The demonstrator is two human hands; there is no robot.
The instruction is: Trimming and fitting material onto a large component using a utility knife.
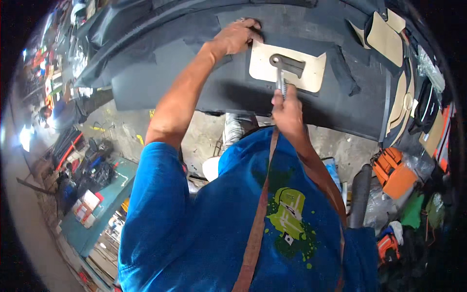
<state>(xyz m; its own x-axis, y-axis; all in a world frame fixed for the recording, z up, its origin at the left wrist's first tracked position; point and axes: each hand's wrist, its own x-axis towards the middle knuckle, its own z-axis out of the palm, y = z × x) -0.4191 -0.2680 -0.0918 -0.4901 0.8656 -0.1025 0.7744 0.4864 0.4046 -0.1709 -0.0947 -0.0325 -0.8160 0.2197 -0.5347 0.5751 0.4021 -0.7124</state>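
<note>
A cream card template [314, 80] lies on dark grey sheet material [194, 87] spread over the work table. On the card is a dark grey shape [294, 67] with a ring at one end; I cannot tell whether it is a part or a cut-out. My right hand [288, 109] is closed around a slim silver cutter knife [280, 80], its tip close to the ring. My left hand [238, 38] rests beside the card's upper left corner, its fingers bent and pressed together over something dark that I cannot make out.
A dark strip [346, 70] lies right of the card. More cream templates [386, 39] stand at the far right. An orange container [395, 173] sits on the cluttered floor at the right. At the lower left is a green bench [104, 209] with boxes and tools.
</note>
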